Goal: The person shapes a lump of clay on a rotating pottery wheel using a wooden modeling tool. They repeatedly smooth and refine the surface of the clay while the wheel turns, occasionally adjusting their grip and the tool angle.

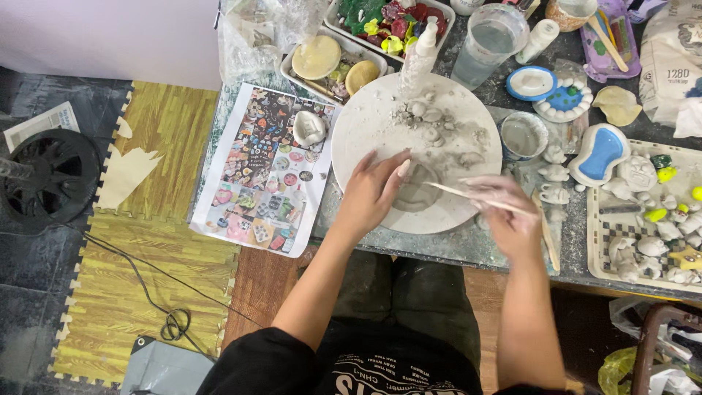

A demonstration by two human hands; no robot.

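Left hand lies flat, fingers loose, steadying a grey clay piece at the near edge of the round white board. Right hand pinches a thin stick, its length pointing left toward the clay.

The scene is lit evenly by soft, diffuse light from above, and no hard shadows are cast. A faint shadow is seen under the left hand on the round white clay-smeared work disc. The right hand and the thin wooden stick held in it are smeared by motion blur. Mild glare is caught on the clear plastic cup of cloudy water. The dark floor at the left edge is rendered dimmer, and straight lines are bent slightly by wide-angle distortion towards the corners. The middle is kept reasonably sharp.
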